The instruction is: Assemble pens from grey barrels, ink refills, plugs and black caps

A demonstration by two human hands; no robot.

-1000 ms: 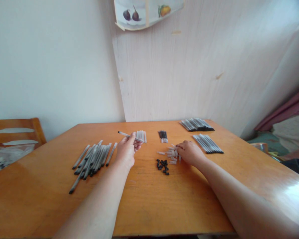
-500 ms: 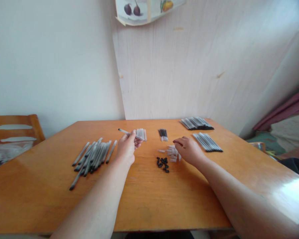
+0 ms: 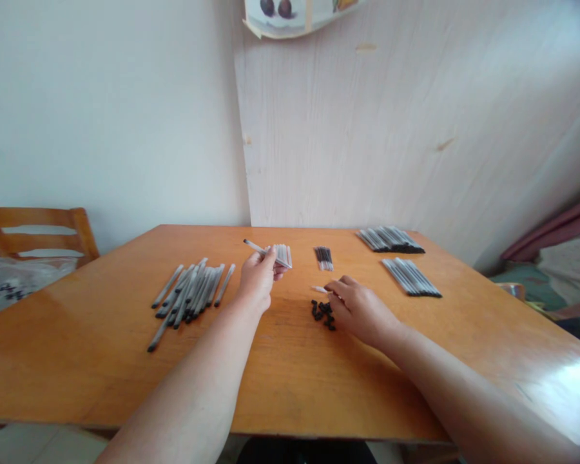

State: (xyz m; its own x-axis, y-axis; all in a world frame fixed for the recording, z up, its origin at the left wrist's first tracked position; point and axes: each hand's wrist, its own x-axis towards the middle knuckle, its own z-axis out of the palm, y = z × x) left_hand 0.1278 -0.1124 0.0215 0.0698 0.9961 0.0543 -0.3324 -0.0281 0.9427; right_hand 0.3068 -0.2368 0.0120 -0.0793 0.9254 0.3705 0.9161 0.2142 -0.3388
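My left hand (image 3: 258, 277) is closed around a clear pen with a dark end (image 3: 254, 245), held tilted above the table. Just behind it lies a row of clear white tubes (image 3: 283, 252). My right hand (image 3: 360, 309) is down over the pile of small white plastic pieces, its fingers bent and drawn together; the hand hides most of the pile, and what the fingertips grip cannot be made out. One white piece (image 3: 319, 289) shows at the fingertips. Small black caps (image 3: 318, 310) lie beside the thumb.
Many dark-ended pens (image 3: 191, 293) lie in a loose heap on the left. Thin dark refills (image 3: 323, 256) lie mid-table. Two rows of black-ended pens (image 3: 410, 278) are at the right. A wooden chair (image 3: 38, 235) stands left of the wooden table (image 3: 280, 380).
My right hand has moved down and nearer over the white pieces, covering most of them. My left hand still holds the pen. The view has shifted slightly.
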